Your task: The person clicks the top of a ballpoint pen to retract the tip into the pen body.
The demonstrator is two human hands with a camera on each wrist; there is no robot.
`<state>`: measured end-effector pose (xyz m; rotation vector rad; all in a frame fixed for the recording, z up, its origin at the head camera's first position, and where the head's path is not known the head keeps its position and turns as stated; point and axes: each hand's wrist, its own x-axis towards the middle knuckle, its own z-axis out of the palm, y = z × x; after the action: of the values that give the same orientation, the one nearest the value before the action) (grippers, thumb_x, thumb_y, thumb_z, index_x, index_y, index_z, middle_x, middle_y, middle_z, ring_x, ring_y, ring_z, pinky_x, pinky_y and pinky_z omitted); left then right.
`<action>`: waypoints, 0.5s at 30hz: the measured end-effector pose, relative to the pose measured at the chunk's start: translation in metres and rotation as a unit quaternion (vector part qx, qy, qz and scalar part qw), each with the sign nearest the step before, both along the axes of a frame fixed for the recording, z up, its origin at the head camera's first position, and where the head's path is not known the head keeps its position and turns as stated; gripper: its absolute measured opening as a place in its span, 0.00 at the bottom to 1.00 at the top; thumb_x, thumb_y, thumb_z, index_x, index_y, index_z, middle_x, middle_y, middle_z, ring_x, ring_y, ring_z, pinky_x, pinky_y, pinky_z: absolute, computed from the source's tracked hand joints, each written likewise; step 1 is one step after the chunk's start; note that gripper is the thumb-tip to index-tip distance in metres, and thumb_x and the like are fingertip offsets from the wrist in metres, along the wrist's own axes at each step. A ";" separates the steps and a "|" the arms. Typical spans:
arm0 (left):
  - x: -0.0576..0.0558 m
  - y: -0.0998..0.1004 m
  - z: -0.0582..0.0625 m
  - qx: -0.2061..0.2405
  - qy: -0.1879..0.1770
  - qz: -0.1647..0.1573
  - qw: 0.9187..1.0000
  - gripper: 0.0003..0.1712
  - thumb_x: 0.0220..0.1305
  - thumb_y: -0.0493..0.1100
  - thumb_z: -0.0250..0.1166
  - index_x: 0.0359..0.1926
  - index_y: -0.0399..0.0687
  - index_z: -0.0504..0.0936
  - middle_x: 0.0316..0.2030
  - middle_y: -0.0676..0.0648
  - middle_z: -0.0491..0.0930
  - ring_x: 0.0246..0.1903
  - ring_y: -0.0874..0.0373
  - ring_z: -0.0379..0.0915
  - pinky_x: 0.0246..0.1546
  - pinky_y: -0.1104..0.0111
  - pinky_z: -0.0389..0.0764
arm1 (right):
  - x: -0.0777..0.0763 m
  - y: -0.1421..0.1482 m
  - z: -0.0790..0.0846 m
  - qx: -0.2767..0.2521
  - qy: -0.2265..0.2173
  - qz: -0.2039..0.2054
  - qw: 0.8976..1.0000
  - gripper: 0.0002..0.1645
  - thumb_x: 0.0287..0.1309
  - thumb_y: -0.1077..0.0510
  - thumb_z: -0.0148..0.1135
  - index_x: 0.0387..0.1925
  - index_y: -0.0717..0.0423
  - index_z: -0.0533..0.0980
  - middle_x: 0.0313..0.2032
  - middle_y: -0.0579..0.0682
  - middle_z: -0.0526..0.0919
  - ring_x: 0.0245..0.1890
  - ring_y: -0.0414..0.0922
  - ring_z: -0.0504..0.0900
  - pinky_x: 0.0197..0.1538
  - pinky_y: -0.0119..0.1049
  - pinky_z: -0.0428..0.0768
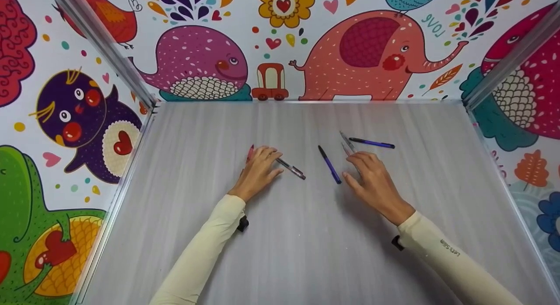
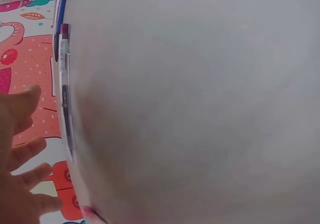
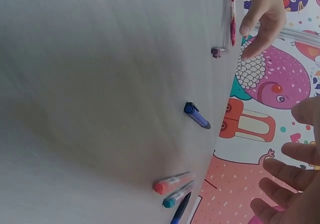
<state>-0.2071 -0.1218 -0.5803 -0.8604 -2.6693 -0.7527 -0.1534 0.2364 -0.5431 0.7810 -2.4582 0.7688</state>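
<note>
My left hand [image 1: 257,173] hovers over a red pen [image 1: 250,152] and the far end of a clear pen with a dark core [image 1: 292,169]. Its fingers are spread with nothing between them in the left wrist view. Over two clear pens lying close together is my right hand [image 1: 374,182], its fingers apart and loosely bent. The right wrist view shows one of those with a red end [image 3: 172,183], the other with a teal end [image 3: 177,194]. One blue pen [image 1: 329,164] lies left of the right hand; another blue pen [image 1: 372,142] lies beyond it.
The pens lie on a grey wood-grain tabletop [image 1: 280,243]. Metal rails [image 1: 109,187] border its sides, and walls with cartoon animals [image 1: 363,60] stand behind and beside it. Dark straps [image 1: 243,224] show at both wrists.
</note>
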 end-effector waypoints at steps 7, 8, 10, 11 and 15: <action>-0.004 -0.004 -0.012 -0.010 0.029 0.000 1.000 0.24 0.69 0.40 0.78 0.62 0.35 0.86 0.60 0.35 0.85 0.64 0.36 0.75 0.70 0.39 0.72 | 0.002 -0.005 -0.005 -0.003 -0.002 0.008 1.000 0.23 0.66 0.60 0.78 0.56 0.70 0.83 0.57 0.67 0.86 0.61 0.66 0.80 0.65 0.65 0.77; -0.005 -0.004 -0.014 -0.014 0.034 0.002 0.999 0.24 0.69 0.40 0.78 0.62 0.36 0.86 0.59 0.36 0.85 0.64 0.36 0.75 0.70 0.38 0.72 | 0.003 -0.005 -0.006 -0.001 -0.004 0.008 1.000 0.23 0.66 0.60 0.78 0.57 0.70 0.83 0.57 0.67 0.85 0.61 0.66 0.80 0.65 0.65 0.77; -0.007 -0.004 -0.016 -0.021 0.037 0.004 0.999 0.25 0.69 0.40 0.78 0.63 0.37 0.86 0.60 0.37 0.85 0.64 0.37 0.75 0.70 0.38 0.72 | 0.003 -0.006 -0.008 0.000 -0.005 0.009 1.000 0.23 0.66 0.60 0.78 0.57 0.70 0.83 0.57 0.67 0.85 0.61 0.66 0.80 0.65 0.64 0.77; -0.008 -0.004 -0.016 -0.024 0.038 0.005 0.999 0.25 0.69 0.41 0.78 0.63 0.38 0.86 0.60 0.38 0.85 0.64 0.38 0.75 0.70 0.37 0.71 | 0.004 -0.006 -0.008 0.001 -0.006 0.010 1.000 0.23 0.66 0.60 0.78 0.56 0.70 0.83 0.57 0.67 0.85 0.61 0.66 0.80 0.65 0.64 0.78; -0.012 -0.004 -0.017 -0.045 0.039 0.012 0.998 0.23 0.71 0.41 0.77 0.64 0.42 0.86 0.60 0.40 0.84 0.65 0.40 0.75 0.71 0.37 0.71 | 0.004 -0.008 -0.010 0.003 -0.012 0.014 1.000 0.23 0.67 0.60 0.78 0.57 0.70 0.83 0.57 0.66 0.86 0.61 0.65 0.80 0.64 0.64 0.78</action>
<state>-0.2193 -0.1258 -0.5972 -0.8581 -2.6567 -0.5859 -0.1490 0.2284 -0.5530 0.8147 -2.4765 0.7865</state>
